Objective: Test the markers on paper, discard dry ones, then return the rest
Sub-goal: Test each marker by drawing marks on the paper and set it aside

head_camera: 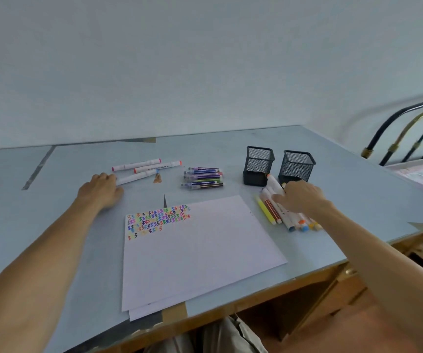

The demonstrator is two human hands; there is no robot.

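Observation:
A white paper sheet (200, 250) lies on the table, its top-left corner filled with rows of coloured squiggles (158, 219). Three white markers (146, 168) lie at the back left. My left hand (102, 189) rests on the table with curled fingers touching the end of the nearest one (132, 178). A bunch of thin purple and green markers (204, 177) lies in the middle. My right hand (302, 197) reaches into a pile of thick markers (276, 210) right of the paper, its fingers around a white marker with an orange cap (273, 183).
Two black mesh pen holders (259, 164) (297, 166) stand behind the right pile. A small brown scrap (157, 179) lies by the white markers. The table's right edge (409, 225) runs close to my right arm. A metal bed frame (409, 128) stands beyond.

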